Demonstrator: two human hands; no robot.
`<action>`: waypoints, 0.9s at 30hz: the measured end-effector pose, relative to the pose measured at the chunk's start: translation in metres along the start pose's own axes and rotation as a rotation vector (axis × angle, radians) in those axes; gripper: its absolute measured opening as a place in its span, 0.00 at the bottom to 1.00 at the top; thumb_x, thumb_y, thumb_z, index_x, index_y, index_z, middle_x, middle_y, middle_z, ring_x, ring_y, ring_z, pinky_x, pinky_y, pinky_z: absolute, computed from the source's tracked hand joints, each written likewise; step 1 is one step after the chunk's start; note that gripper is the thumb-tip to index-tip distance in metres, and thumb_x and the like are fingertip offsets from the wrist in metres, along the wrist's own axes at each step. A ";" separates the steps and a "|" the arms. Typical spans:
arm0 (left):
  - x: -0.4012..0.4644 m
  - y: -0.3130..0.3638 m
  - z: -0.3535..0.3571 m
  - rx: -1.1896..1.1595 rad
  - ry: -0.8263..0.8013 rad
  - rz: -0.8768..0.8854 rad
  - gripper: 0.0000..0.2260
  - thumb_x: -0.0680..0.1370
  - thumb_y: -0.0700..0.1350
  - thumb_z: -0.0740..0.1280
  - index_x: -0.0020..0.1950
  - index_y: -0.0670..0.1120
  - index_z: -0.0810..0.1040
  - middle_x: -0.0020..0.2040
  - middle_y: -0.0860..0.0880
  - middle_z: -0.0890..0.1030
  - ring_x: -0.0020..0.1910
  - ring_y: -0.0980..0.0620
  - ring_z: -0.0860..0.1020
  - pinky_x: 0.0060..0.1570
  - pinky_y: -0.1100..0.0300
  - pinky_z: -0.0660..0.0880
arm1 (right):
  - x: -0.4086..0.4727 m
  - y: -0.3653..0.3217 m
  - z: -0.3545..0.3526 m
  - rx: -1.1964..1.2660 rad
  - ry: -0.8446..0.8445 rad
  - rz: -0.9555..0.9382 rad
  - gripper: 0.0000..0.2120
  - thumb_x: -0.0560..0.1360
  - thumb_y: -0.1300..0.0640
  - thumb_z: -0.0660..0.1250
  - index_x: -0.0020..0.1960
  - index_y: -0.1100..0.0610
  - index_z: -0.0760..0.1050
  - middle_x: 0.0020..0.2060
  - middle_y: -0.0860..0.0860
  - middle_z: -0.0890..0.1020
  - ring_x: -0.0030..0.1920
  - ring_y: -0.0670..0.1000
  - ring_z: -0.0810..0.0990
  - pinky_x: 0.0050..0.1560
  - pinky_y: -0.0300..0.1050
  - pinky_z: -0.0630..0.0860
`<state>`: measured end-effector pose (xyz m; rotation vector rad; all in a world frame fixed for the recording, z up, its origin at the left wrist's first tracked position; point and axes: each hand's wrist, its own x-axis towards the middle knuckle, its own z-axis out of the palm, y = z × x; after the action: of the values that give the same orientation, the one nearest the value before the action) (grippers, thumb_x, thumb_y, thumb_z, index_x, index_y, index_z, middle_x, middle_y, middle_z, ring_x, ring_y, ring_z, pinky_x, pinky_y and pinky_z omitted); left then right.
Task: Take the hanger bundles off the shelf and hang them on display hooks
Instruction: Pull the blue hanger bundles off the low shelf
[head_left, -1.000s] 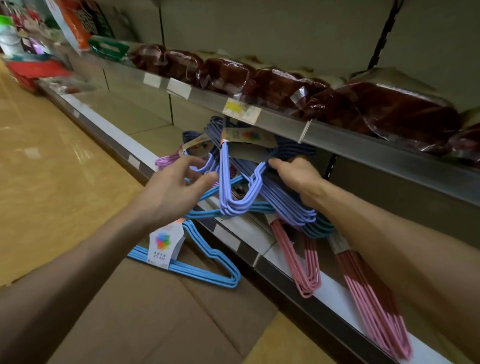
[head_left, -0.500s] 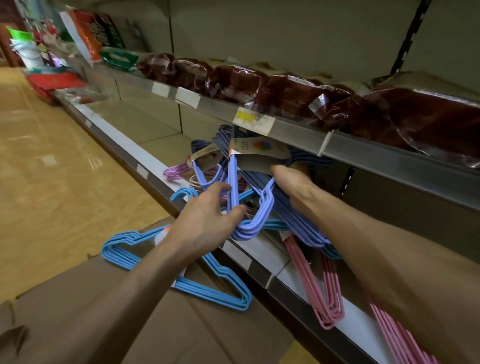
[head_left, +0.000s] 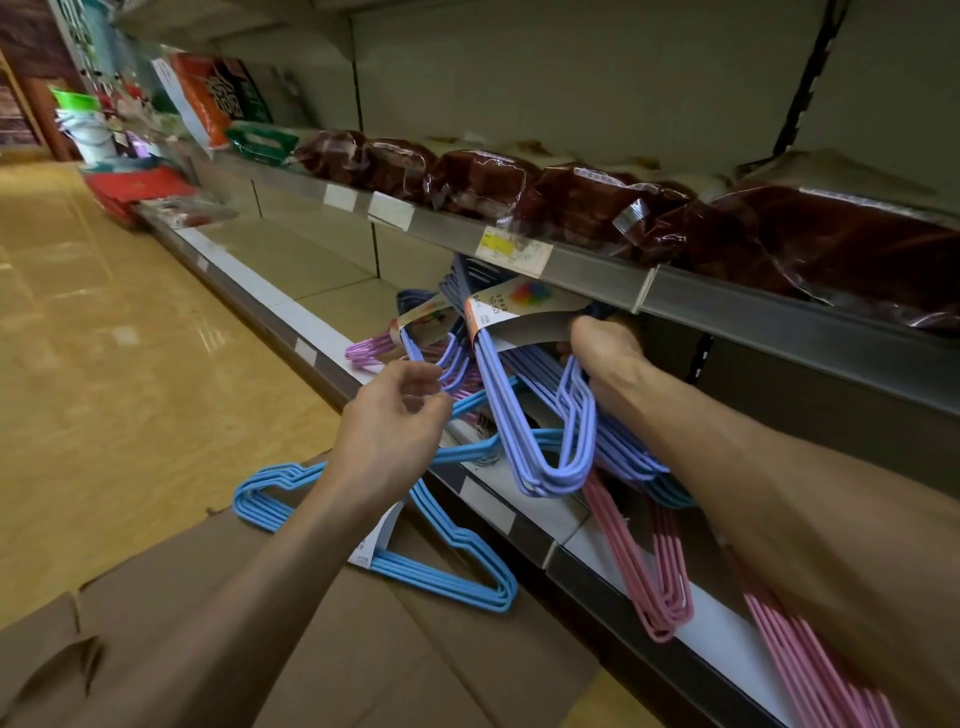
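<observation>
Store shelving runs along the right, above a tan floor (head_left: 104, 364). On the upper shelf (head_left: 779, 312) lie dark red wrapped packs (head_left: 571, 202). Beneath its edge, the right hand (head_left: 602, 358) grips the top of a periwinkle hanger bundle (head_left: 540, 441) near its card label (head_left: 514, 312); the fingers curl out of sight behind the hangers. The left hand (head_left: 400, 415) hovers just beside a smaller periwinkle bundle (head_left: 441, 358), fingers loosely curled with thumb and forefinger nearly meeting; contact cannot be confirmed. A blue hanger bundle (head_left: 447, 577) rests on a cardboard box (head_left: 363, 665). Pink hanger bundles (head_left: 654, 582) overhang the lower shelf (head_left: 519, 499).
</observation>
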<state>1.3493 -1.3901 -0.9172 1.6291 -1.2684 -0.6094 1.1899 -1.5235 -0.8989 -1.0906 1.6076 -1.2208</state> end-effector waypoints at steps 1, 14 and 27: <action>-0.001 -0.001 0.000 0.013 -0.007 0.001 0.12 0.80 0.46 0.66 0.64 0.52 0.76 0.58 0.55 0.80 0.57 0.55 0.78 0.59 0.51 0.78 | -0.004 -0.002 0.000 0.016 -0.002 0.001 0.06 0.78 0.60 0.59 0.42 0.55 0.72 0.50 0.59 0.83 0.50 0.59 0.83 0.57 0.56 0.80; -0.016 0.006 -0.011 -0.480 -0.064 -0.268 0.16 0.81 0.48 0.67 0.67 0.49 0.68 0.48 0.51 0.80 0.39 0.54 0.85 0.45 0.51 0.83 | -0.046 -0.005 0.023 0.140 -0.243 0.112 0.11 0.79 0.66 0.60 0.61 0.65 0.70 0.46 0.64 0.79 0.48 0.61 0.83 0.46 0.60 0.82; -0.040 -0.060 -0.105 -0.417 0.221 -0.363 0.24 0.81 0.47 0.66 0.74 0.44 0.62 0.47 0.44 0.80 0.37 0.47 0.82 0.39 0.53 0.79 | -0.130 0.002 0.090 -0.071 -0.583 -0.014 0.11 0.77 0.66 0.61 0.59 0.67 0.74 0.41 0.64 0.81 0.39 0.60 0.82 0.42 0.53 0.82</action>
<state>1.4500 -1.3131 -0.9320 1.5269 -0.6349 -0.8272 1.3124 -1.4231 -0.9046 -1.3512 1.1972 -0.7553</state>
